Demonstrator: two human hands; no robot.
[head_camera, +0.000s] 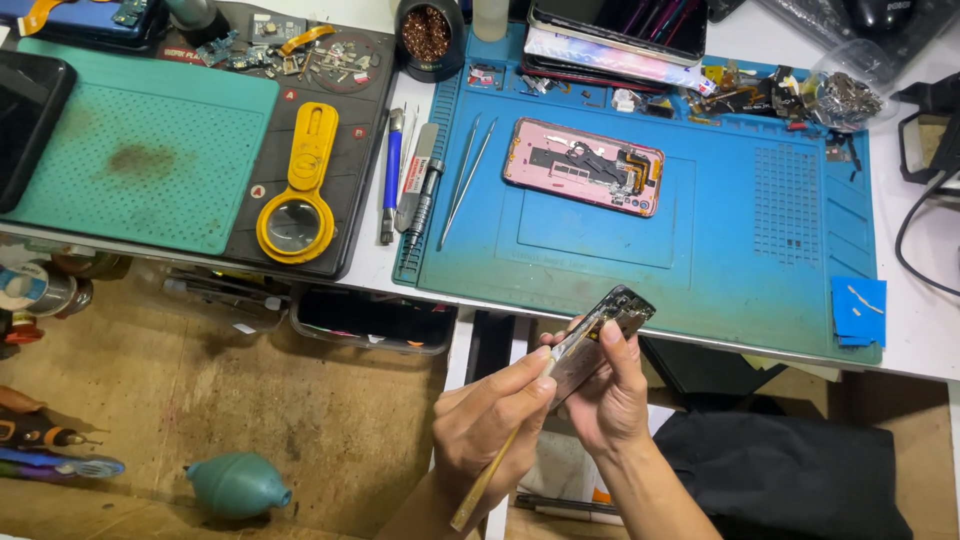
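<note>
Two hands below blue mat (760, 290): left hand (490, 420) grip clamped on brush (500, 460), right hand (610, 395) on phone part (600, 335).

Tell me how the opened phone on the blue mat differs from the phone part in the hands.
The opened phone lies flat on the blue mat, untouched; the phone part is held tilted below the bench edge by the right hand. The phone's frame looks pink; the part looks dark and shiny. The left hand holds a brush against the part only.

Both hands (545, 400) hold a phone part (600, 340) and brush (500, 460) below the blue mat (700, 270).
</note>
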